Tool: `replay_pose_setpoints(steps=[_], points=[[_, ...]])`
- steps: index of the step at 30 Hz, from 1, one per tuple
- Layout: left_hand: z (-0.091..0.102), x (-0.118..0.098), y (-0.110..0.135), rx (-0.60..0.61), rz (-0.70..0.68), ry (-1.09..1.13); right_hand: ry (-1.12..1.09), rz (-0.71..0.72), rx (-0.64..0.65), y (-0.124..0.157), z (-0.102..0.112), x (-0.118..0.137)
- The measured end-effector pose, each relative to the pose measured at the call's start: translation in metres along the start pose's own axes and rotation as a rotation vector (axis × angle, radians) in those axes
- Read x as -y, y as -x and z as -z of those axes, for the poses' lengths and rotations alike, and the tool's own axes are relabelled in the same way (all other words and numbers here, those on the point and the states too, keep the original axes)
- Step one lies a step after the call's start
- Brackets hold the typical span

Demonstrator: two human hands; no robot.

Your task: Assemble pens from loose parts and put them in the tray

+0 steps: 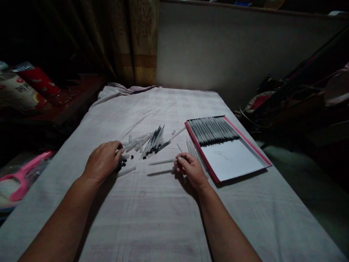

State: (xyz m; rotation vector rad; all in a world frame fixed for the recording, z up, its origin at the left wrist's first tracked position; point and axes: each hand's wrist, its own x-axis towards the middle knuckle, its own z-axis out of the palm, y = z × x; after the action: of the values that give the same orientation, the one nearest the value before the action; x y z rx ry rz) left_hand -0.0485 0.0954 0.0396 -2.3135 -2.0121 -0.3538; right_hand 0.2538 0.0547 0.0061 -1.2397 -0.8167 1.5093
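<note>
My right hand [191, 169] pinches a slim clear pen [163, 162] near one end, holding it just above the cloth with its thin tip pointing left. Over a small heap of black pen caps [124, 162] is my left hand [102, 160], its fingers curled down and closed. Whatever those fingers grip is hidden. Between the hands and a little farther off lies a loose pile of clear tubes [139, 141] and black-filled pen parts [155, 142]. One short clear tube [126, 171] rests beside my left hand.
A shallow pink-edged box [218, 176] at the right holds a row of black-capped pens [214, 131]. Several clear tubes [194, 153] lie along its left side. Pink-handled scissors [25, 174] and packets [25, 89] sit off the table's left side. A wall [207, 51] stands behind.
</note>
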Motion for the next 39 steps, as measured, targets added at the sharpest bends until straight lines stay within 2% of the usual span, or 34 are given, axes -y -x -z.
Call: replay_pose_setpoints(steps=[3,5,6,8,10,14,16,19,32,39], points=[[0.006,-0.018,0.011,-0.034,0.021,0.308,-0.014,-0.005,0.003,0.0,0.0,0.0],[0.002,-0.035,0.021,-0.045,0.023,0.577,-0.016,0.003,0.006,0.0,0.001,0.0],[-0.002,-0.045,0.026,-0.02,0.074,0.737,-0.016,0.007,0.006,0.0,0.002,-0.001],[-0.01,-0.063,0.034,0.071,0.279,1.072,-0.02,0.019,0.003,0.0,0.004,-0.002],[-0.016,-0.077,0.041,0.098,0.463,1.376,-0.031,0.03,-0.002,0.0,0.007,-0.002],[-0.019,-0.091,0.047,0.149,0.733,1.738,-0.041,0.065,0.0,0.001,0.008,-0.004],[-0.02,-0.092,0.048,0.152,0.798,1.808,-0.017,0.091,0.016,0.001,0.007,-0.005],[-0.024,-0.091,0.05,0.152,0.816,1.853,0.03,0.118,0.031,0.001,0.006,-0.006],[-0.019,-0.092,0.051,0.198,0.775,1.868,0.095,0.127,0.027,0.003,0.005,-0.004],[-0.023,-0.089,0.054,0.172,0.664,1.73,-0.004,0.096,-0.009,0.002,0.006,-0.004]])
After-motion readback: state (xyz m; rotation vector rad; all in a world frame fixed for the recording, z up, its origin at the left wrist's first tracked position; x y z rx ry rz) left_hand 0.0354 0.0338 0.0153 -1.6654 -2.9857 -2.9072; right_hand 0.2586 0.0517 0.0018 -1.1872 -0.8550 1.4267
